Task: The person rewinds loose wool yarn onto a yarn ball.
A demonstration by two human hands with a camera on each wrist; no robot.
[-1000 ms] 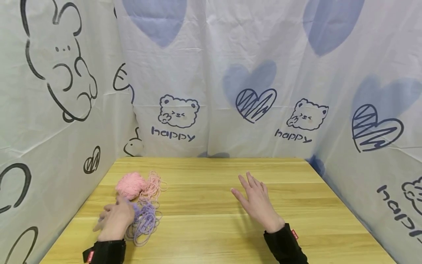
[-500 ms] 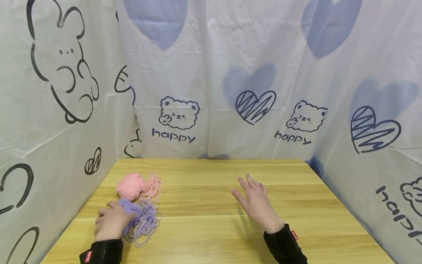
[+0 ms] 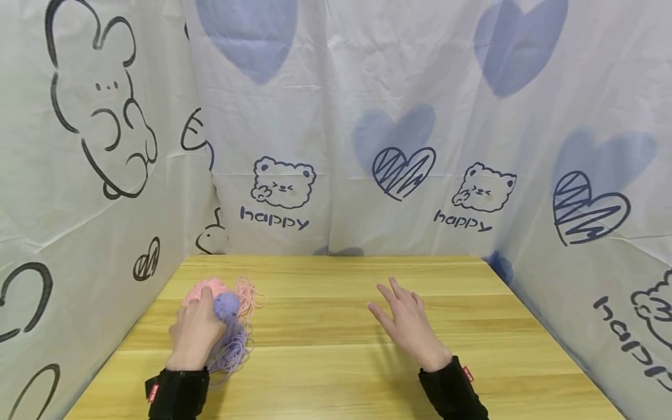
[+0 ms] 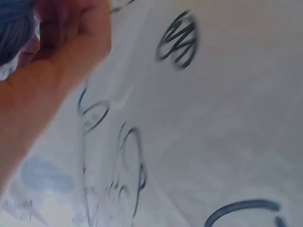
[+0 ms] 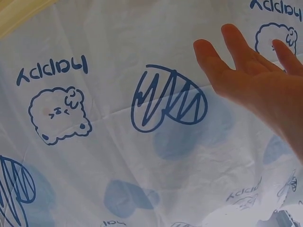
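Observation:
My left hand (image 3: 196,332) grips a ball of purple yarn (image 3: 227,306) at the left of the table. In the left wrist view the ball (image 4: 14,30) shows at the top left corner, with the fingers behind it. Loose purple strands (image 3: 231,353) trail from the ball onto the wood. Just beyond the hand lies a pink yarn ball (image 3: 207,287), partly hidden by the hand and the purple ball. Loose pink strands (image 3: 248,298) lie to its right. Over on the right, my right hand (image 3: 408,326) has its fingers spread and holds nothing.
The wooden table (image 3: 325,373) reaches back to a hanging white cloth (image 3: 346,70) printed with hearts and bears. Cloth walls of the same kind, the left one (image 3: 94,233) and the right one (image 3: 593,274), flank the table.
My left hand, first over the purple yarn, shifted slightly left, then came back right and forward, now with the purple ball in its grip. The right hand has stayed in place.

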